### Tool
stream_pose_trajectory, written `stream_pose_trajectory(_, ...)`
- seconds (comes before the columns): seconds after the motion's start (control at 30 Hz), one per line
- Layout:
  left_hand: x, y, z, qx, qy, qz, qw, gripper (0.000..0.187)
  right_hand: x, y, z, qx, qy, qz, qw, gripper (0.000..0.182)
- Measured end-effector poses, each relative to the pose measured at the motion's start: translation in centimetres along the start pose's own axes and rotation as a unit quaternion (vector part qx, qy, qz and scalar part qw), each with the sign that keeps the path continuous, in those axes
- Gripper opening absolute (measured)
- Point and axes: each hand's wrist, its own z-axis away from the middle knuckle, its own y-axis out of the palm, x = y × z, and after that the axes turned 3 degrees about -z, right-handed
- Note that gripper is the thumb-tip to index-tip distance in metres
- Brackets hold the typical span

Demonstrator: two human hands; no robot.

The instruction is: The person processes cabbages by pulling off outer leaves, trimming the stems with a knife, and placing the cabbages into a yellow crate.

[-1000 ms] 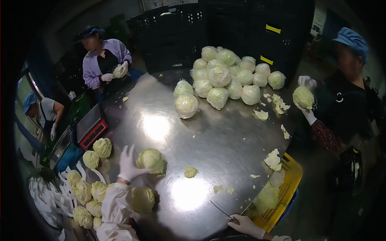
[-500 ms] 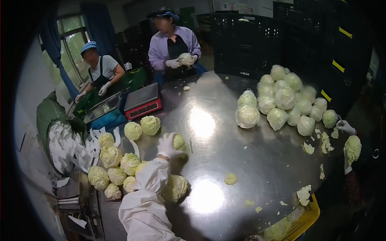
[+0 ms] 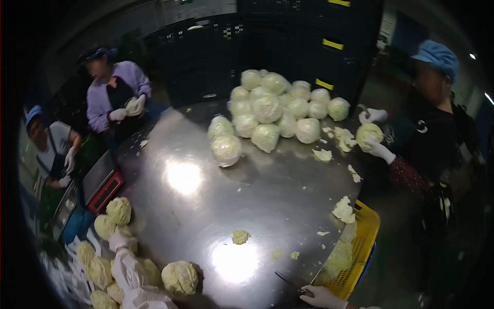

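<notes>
Gripping a slim dark-bladed knife (image 3: 289,281), the white-gloved right hand (image 3: 320,297) lies well apart, presumably for safety, from the white-gloved left hand (image 3: 122,240) (finger closure indeterminable) among round yellow-green cabbages (image 3: 119,211) at left.

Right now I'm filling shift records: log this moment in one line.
left hand: at bare cabbages, grip unclear | right hand: holds thin tool near yellow basket | far side: wrapped cabbages piled
</notes>
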Motion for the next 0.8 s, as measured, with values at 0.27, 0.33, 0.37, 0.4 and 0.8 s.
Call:
stream_pose_trajectory(0.27,-22.8,-2.5,18.2,0.104,0.448,0.057,0.886,0.118,-0.1,-1.4,-0.3,0.02,0.01,0.015,1.0,0.035)
stream_pose_trajectory(0.33,-26.7,1.0,23.7,0.113,0.492,0.025,0.863,0.122,-1.1,-2.3,0.1,0.011,-0.028,0.009,1.0,0.034)
stream_pose_trajectory(0.37,-28.2,2.0,26.3,0.099,0.493,0.02,0.864,0.121,-2.2,-2.6,0.3,-0.007,-0.064,0.0,0.998,0.033)
stream_pose_trajectory(0.4,-29.6,3.1,28.6,0.084,0.494,0.014,0.865,0.12,-2.3,-3.4,0.7,-0.026,-0.08,-0.013,0.996,0.033)
stream_pose_trajectory(0.8,-43.6,14.6,62.2,0.082,0.711,0.358,0.599,0.079,-15.1,-11.8,8.0,-0.425,-0.008,-0.112,0.898,0.026)
